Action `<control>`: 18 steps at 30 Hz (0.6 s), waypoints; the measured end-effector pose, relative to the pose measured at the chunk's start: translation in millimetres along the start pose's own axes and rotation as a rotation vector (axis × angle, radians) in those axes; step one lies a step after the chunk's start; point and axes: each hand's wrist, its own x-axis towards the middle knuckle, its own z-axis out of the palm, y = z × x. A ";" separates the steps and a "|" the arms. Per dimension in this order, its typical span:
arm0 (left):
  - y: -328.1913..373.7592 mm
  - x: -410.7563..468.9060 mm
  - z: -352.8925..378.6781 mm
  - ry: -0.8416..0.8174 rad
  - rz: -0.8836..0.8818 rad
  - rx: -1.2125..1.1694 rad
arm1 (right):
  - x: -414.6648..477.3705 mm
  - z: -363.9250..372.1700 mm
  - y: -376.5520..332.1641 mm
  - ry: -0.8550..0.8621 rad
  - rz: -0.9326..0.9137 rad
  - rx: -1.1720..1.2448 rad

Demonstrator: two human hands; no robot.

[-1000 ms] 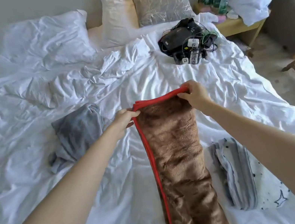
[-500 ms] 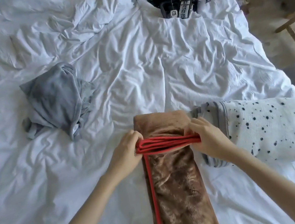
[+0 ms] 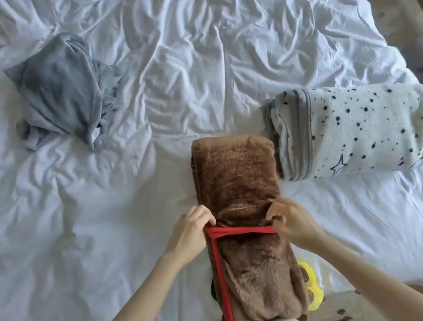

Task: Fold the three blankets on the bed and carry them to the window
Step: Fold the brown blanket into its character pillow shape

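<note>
Pinching the red-trimmed end of the brown blanket [image 3: 237,184] at its two corners, with left hand [image 3: 189,235] and right hand [image 3: 292,222] alike; lying lengthwise on the bed [image 3: 105,235], stretching straight away from the body and hanging over the near edge; sitting equally close to both hands.

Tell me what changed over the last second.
The left hand and right hand drew the red-trimmed end of the brown blanket back toward the person, folding it over itself. Both still pinch that end. The crumpled grey blanket and the folded spotted blanket stayed put.
</note>
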 end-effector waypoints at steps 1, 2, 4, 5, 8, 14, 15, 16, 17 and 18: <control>1.5 4.7 -0.6 0.071 -0.089 -0.094 | 4.8 0.8 1.7 0.100 0.115 0.101; 2.9 11.4 -0.4 0.165 -0.205 -0.180 | 11.2 0.8 2.9 0.199 0.217 0.192; 5.5 27.3 -0.2 0.319 -0.471 -0.397 | 24.9 -0.3 4.0 0.249 0.364 0.430; 6.2 36.1 0.3 0.329 -0.606 -0.550 | 31.9 -0.5 3.3 0.194 0.420 0.589; 7.0 58.3 8.4 0.216 -0.882 -0.987 | 52.7 6.5 6.0 -0.025 0.607 0.930; 1.4 73.5 26.9 0.036 -0.917 -1.244 | 80.4 12.8 4.8 -0.126 0.706 1.129; 0.2 76.0 23.4 0.058 -0.896 -1.248 | 84.5 10.1 2.4 -0.105 0.673 1.134; -0.9 78.4 18.0 0.109 -0.855 -1.249 | 88.8 6.7 -0.7 -0.068 0.628 1.137; -1.9 79.7 11.0 0.162 -0.801 -1.247 | 92.2 2.1 -5.6 -0.033 0.575 1.140; -1.6 79.2 3.5 0.195 -0.747 -1.243 | 94.3 -2.9 -11.5 -0.014 0.519 1.141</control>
